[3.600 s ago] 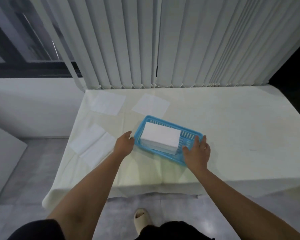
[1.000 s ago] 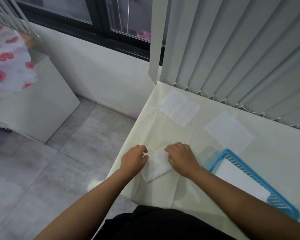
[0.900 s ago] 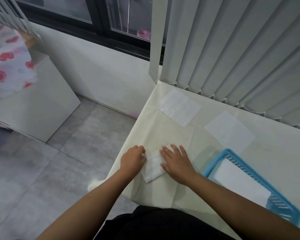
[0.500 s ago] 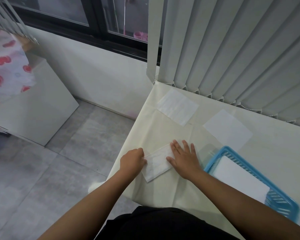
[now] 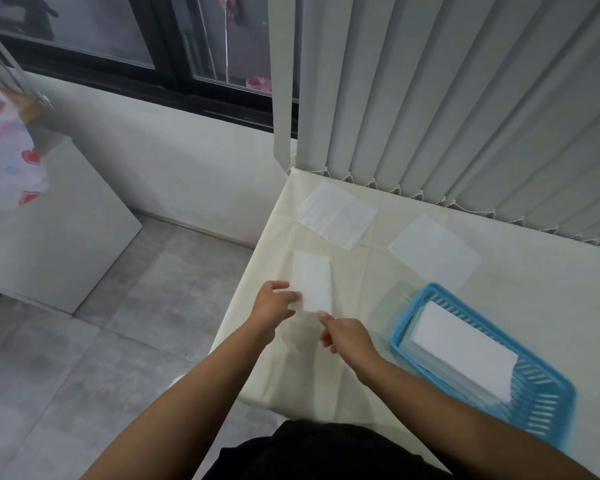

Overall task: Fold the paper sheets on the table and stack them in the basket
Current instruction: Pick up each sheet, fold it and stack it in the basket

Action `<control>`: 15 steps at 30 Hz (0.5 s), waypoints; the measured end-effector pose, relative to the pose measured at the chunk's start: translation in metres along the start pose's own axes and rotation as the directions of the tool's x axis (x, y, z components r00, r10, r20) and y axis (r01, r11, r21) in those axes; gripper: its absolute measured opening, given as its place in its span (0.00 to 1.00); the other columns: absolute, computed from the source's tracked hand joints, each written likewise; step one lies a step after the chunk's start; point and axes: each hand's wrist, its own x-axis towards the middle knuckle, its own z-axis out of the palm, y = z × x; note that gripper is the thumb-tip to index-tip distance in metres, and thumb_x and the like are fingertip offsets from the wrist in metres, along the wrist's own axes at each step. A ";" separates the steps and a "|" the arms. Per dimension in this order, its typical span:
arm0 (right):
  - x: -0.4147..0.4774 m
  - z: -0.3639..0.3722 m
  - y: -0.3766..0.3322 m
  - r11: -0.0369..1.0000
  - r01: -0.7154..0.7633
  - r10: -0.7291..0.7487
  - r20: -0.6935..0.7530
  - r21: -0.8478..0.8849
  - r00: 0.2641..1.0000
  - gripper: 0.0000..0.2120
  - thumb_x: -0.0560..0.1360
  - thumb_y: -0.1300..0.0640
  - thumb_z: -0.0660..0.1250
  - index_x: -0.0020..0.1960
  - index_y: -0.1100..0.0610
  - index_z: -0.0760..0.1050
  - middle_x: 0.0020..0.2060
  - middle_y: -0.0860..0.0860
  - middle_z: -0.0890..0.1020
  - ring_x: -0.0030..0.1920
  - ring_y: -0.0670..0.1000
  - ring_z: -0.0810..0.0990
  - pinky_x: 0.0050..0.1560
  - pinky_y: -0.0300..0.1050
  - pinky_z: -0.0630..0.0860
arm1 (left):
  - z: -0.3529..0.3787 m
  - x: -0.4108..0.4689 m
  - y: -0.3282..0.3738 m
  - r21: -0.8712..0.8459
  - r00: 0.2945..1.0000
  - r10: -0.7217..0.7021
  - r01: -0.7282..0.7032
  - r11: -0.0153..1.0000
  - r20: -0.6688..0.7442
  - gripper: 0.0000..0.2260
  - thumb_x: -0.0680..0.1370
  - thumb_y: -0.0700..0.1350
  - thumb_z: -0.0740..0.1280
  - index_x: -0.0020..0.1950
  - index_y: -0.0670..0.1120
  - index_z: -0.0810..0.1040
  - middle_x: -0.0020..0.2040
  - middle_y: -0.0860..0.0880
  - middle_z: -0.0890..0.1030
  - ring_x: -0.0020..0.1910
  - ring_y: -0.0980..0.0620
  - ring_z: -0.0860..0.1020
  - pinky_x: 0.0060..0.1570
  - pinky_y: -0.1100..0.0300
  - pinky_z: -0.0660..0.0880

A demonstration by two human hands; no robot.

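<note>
Soft, even, cool light fills the scene, with no hard glare. Faint shadows lie beside the blue slotted plastic basket (image 5: 548, 407) on the cream cloth-covered table (image 5: 520, 282). Motion blur smears both hands (and the basket's near corner). Wide-angle distortion slants the pale grey vertical blinds (image 5: 447, 91) and bends the black window frame (image 5: 160, 77).

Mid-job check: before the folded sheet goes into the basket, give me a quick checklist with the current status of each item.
1. Folded sheet pinched by left hand: ok.
2. Right hand gripping the sheet: cannot tell, fingertips only near its lower edge.
3. Fold edges aligned: cannot tell, blurred.
4. Basket within reach on the right: ok.
5. Stack in the basket lying flat: ok.
6. All sheets folded: not ok, two flat sheets remain.
</note>
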 end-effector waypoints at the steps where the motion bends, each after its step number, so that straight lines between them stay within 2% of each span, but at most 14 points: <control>1: -0.004 0.000 0.000 0.993 -0.062 0.060 0.028 0.096 0.998 0.23 0.78 0.39 0.58 0.41 0.56 0.80 0.39 0.50 0.83 0.40 0.49 0.79 0.44 0.44 0.74 | 0.006 -0.004 0.000 -0.055 1.000 -0.004 0.005 0.998 0.014 0.14 0.75 0.39 0.69 0.59 0.45 0.72 0.54 0.45 0.80 0.52 0.48 0.79 0.49 0.58 0.77; 5: -0.011 -0.009 0.001 0.902 -0.188 0.182 0.054 0.388 0.982 0.20 0.77 0.38 0.60 0.49 0.54 0.80 0.45 0.49 0.83 0.48 0.51 0.80 0.47 0.44 0.75 | 0.029 -0.022 -0.003 -0.195 0.993 -0.019 0.042 0.980 0.117 0.11 0.76 0.40 0.68 0.58 0.46 0.77 0.50 0.48 0.84 0.48 0.52 0.80 0.50 0.60 0.75; 8: -0.014 -0.025 0.000 0.813 -0.108 0.155 -0.034 0.573 0.987 0.13 0.77 0.46 0.65 0.51 0.56 0.79 0.44 0.51 0.83 0.45 0.51 0.79 0.47 0.44 0.75 | 0.043 -0.037 -0.011 -0.204 0.984 -0.016 0.053 0.978 0.176 0.11 0.76 0.41 0.68 0.59 0.46 0.79 0.49 0.50 0.84 0.48 0.53 0.79 0.50 0.60 0.73; 12: -0.031 -0.050 0.006 0.852 0.069 0.014 -0.156 0.519 0.988 0.07 0.77 0.55 0.65 0.52 0.56 0.78 0.41 0.49 0.82 0.39 0.47 0.77 0.41 0.39 0.74 | 0.057 -0.055 -0.022 -0.271 0.960 0.010 0.069 0.960 0.278 0.13 0.77 0.43 0.67 0.61 0.45 0.78 0.53 0.48 0.83 0.51 0.52 0.80 0.54 0.58 0.73; 15: -0.049 -0.071 0.013 0.904 0.134 -0.068 -0.174 0.406 0.982 0.04 0.76 0.54 0.67 0.46 0.53 0.79 0.38 0.48 0.81 0.37 0.46 0.78 0.40 0.38 0.72 | 0.062 -0.061 -0.015 -0.357 0.944 0.058 0.066 0.932 0.326 0.14 0.78 0.44 0.66 0.63 0.42 0.77 0.58 0.44 0.81 0.55 0.49 0.79 0.57 0.56 0.75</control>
